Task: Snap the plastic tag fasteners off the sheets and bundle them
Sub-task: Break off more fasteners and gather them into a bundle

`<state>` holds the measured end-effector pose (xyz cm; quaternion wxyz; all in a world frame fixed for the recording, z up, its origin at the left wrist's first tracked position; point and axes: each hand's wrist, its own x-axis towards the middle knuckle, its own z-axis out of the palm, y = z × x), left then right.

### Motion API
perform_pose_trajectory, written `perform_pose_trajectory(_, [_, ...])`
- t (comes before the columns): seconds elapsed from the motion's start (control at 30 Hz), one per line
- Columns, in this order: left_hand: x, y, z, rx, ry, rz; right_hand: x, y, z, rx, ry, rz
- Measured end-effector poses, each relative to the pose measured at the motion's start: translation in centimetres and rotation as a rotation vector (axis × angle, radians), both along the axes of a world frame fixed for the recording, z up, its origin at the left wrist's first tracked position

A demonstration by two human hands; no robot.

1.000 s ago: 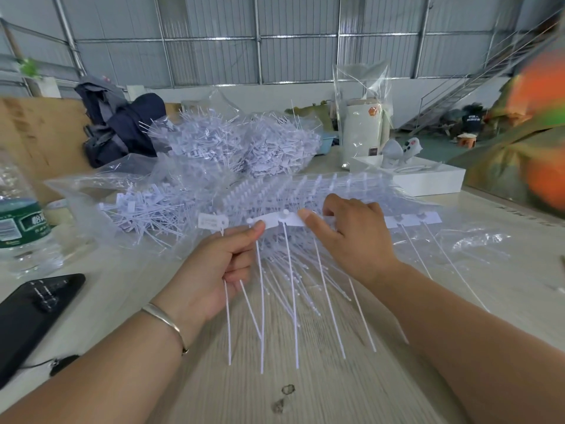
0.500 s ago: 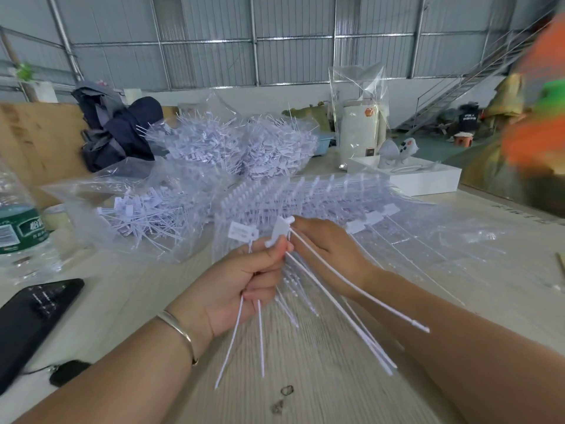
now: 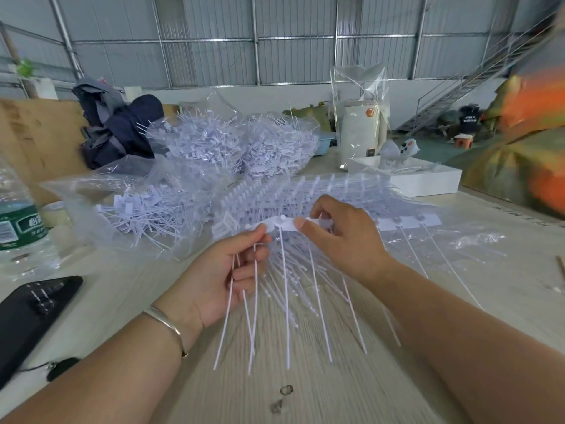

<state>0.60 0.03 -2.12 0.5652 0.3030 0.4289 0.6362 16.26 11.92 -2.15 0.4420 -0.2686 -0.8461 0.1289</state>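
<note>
Both hands pinch the fastener strip (image 3: pixel 284 224); phone (image 3: pixel 30 313) and bottle (image 3: pixel 21 231) lie left

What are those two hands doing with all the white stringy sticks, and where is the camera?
The camera sits on the person's head and looks down, so you see their own two arms. No machine here, just hands. The left hand holds a few loose white fasteners, thin plastic ties with little flat tags on top. The right hand pinches the strip where more fasteners are joined in a row. On the wooden table lie clear bags of fasteners, a big heap of them farther back, a water bottle and a black phone on the left, and a white box on the right.
</note>
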Motion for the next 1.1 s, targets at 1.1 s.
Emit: perform_pose_trajectory(1.1, [-0.1,0.4,-0.5,-0.039,0.083,0.169,0.3,-1.2,0.7,0.018,-0.093,0.147])
